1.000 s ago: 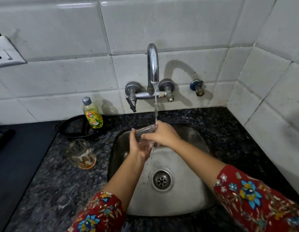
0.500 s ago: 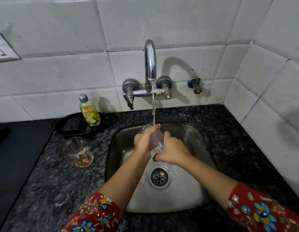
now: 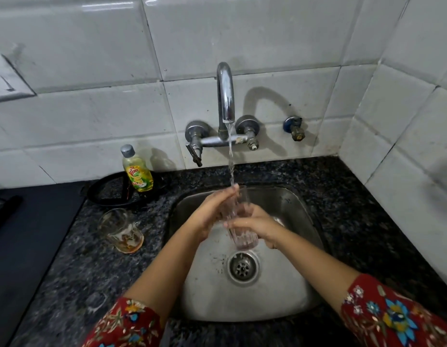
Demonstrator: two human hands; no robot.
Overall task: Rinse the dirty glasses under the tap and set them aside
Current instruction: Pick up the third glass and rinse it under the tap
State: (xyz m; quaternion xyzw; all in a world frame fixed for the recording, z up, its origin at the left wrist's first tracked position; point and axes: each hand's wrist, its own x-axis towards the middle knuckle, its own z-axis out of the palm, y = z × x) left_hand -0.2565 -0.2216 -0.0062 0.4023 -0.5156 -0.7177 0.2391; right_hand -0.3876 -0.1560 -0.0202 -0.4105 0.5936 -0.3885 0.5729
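Right hand (image 3: 258,227) around glass (image 3: 245,237) (Vim bottle (image 3: 137,172) nearby)

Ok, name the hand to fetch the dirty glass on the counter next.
Left hand, probably: the dirty glass sits left of the sink, while the right hand grips the wet glass.

- Single head-worn wide-angle view, looking forward and down from close above the square stainless-steel sink (image 3: 280,299).
- It faces the white tiled wall (image 3: 267,33) and curved chrome tap (image 3: 226,91); dark speckled granite tabletop (image 3: 355,209) flanks the sink.
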